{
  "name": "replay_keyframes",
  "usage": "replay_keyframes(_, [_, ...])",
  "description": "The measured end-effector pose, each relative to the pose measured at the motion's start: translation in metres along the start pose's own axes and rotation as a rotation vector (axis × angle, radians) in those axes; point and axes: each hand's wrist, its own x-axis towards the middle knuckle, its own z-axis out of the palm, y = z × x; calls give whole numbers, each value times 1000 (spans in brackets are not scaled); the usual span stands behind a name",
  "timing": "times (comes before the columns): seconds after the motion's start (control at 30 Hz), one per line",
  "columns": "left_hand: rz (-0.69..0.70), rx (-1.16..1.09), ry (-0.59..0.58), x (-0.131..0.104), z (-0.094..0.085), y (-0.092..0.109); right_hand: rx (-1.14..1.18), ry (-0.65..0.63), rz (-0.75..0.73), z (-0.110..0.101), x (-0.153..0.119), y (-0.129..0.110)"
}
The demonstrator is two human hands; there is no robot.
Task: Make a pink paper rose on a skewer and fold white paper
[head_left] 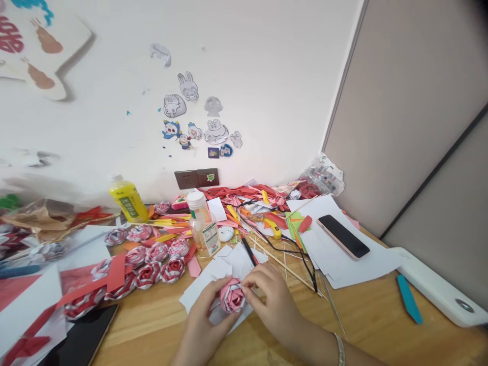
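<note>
A pink and white folded paper rose [232, 297] is held between my two hands, above white paper sheets [208, 274] on the wooden table. My left hand [209, 305] grips its left side, with the thumb below and the fingers behind. At the rose's right edge, my right hand [269, 295] pinches with thumb and index finger; the exact piece between them is hard to make out. A dark pen [249, 251] lies just beyond my right hand. To the left rest several finished-looking paper roses [148, 275] in red, pink and white.
A yellow bottle [128, 201] and a clear bottle [205, 229] stand behind. Coloured paper strips [244, 194] pile along the wall. A phone [343, 236] lies on white sheets at right, near a long white device [438, 290]. A dark tablet [86, 338] lies front left.
</note>
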Motion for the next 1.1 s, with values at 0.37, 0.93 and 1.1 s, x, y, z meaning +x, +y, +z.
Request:
replay_keyframes(0.37, [345, 277, 132, -2, 2, -5, -72, -6, -23, 3, -3, 0])
replay_keyframes(0.93, [304, 329, 77, -4, 1, -3, -400, 35, -306, 4, -3, -2])
replay_keyframes(1.1, [322, 317, 91, -3, 1, -2, -419, 29, -297, 5, -3, -2])
